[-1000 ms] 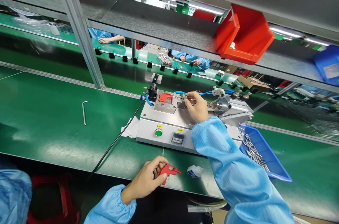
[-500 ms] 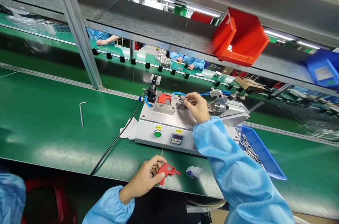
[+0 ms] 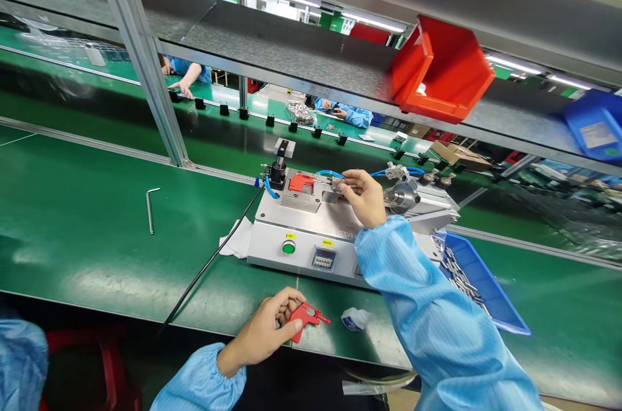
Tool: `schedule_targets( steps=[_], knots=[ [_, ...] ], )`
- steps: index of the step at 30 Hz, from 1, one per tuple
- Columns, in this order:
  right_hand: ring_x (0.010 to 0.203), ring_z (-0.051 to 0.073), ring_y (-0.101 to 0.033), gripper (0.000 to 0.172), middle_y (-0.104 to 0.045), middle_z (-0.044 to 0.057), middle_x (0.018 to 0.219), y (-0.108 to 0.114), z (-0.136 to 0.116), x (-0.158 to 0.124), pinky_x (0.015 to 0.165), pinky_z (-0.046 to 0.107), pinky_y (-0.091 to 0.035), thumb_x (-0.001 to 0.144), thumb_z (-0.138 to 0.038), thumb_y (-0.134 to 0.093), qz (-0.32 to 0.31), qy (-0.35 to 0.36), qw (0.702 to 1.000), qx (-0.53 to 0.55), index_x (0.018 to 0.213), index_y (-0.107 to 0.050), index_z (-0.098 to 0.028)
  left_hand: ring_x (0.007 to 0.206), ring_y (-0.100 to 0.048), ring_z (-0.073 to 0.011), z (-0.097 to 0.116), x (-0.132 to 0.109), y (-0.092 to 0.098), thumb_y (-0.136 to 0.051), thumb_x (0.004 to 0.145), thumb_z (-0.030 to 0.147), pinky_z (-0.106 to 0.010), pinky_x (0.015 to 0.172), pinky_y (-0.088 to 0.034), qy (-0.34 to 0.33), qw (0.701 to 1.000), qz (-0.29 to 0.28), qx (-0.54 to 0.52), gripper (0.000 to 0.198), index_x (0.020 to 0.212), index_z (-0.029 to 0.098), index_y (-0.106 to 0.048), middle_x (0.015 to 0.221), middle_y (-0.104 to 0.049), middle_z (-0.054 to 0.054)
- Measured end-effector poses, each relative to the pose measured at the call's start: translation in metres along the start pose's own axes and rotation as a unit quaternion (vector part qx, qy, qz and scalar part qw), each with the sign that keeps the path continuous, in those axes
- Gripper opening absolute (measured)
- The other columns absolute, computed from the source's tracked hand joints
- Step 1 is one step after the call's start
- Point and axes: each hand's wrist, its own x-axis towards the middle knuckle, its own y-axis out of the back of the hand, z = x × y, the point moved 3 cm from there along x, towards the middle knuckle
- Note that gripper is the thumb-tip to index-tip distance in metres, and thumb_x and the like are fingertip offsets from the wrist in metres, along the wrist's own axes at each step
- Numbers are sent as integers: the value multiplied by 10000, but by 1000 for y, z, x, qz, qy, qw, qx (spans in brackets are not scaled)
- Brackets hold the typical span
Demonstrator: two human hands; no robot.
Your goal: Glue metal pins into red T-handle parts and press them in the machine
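Observation:
My left hand point(image 3: 265, 328) is closed on a red gun-shaped plastic part point(image 3: 307, 319), low over the front edge of the bench. My right hand point(image 3: 364, 197) reaches onto the top of a metal bench fixture point(image 3: 301, 223), thumb and fingers pinched together; whatever they grip, if anything, is too small to make out. Just left of these fingers, a second red plastic part point(image 3: 300, 182) sits in the fixture's metal nest. A green button point(image 3: 288, 247) and a small counter point(image 3: 323, 258) show on the fixture's front face. Behind my right hand is a metal cylinder point(image 3: 403, 197).
A blue tray point(image 3: 505, 301) of metal pins stands right of the fixture. On the bench are a hex key point(image 3: 149, 211), a small white bottle point(image 3: 354, 318), white paper point(image 3: 237, 241) and a black cable point(image 3: 214, 258). An orange bin point(image 3: 444, 74) hangs overhead. Co-workers' hands point(image 3: 187, 82) show across the line.
My right hand has shifted very slightly to the right at the fixture. My left hand keeps the red part in place. Across the line, co-workers' hands have moved.

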Motion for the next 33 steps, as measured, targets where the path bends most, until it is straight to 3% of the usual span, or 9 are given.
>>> schedule_targets(
  steps=[9, 18, 27, 33],
  knots=[
    [935, 245, -726, 195, -771, 58, 948, -5, -1, -1, 860, 414, -601, 811, -389, -653, -8, 14, 1000, -3, 902, -714, -228, 726, -554, -138, 1, 0, 0, -682, 922, 431, -261, 683, -436, 5, 1000, 2, -8, 361, 1174, 172, -674, 824, -619, -5],
    [914, 249, -731, 209, -774, 58, 950, -9, -5, -3, 887, 439, -605, 824, -397, -660, 4, 21, 1000, -19, 934, -714, -228, 732, -531, -140, 3, -1, 0, -679, 932, 424, -266, 692, -430, 7, 1000, -2, -5, 345, 1176, 179, -671, 824, -610, -5],
    [918, 241, -706, 169, -762, 38, 937, -25, -25, 2, 935, 431, -572, 849, -335, -624, -23, 57, 997, -49, 940, -740, -252, 730, -548, -139, 2, 0, 0, -687, 918, 387, -265, 697, -443, 10, 1000, -4, -8, 334, 1178, 179, -669, 828, -622, -4],
    [909, 243, -711, 138, -759, 38, 920, -26, -21, 9, 923, 434, -572, 832, -316, -616, -21, 45, 998, -47, 910, -708, -250, 736, -558, -138, 2, 1, 0, -676, 903, 304, -260, 698, -448, 6, 1000, -13, 2, 319, 1195, 176, -659, 841, -625, -7]
  ],
)
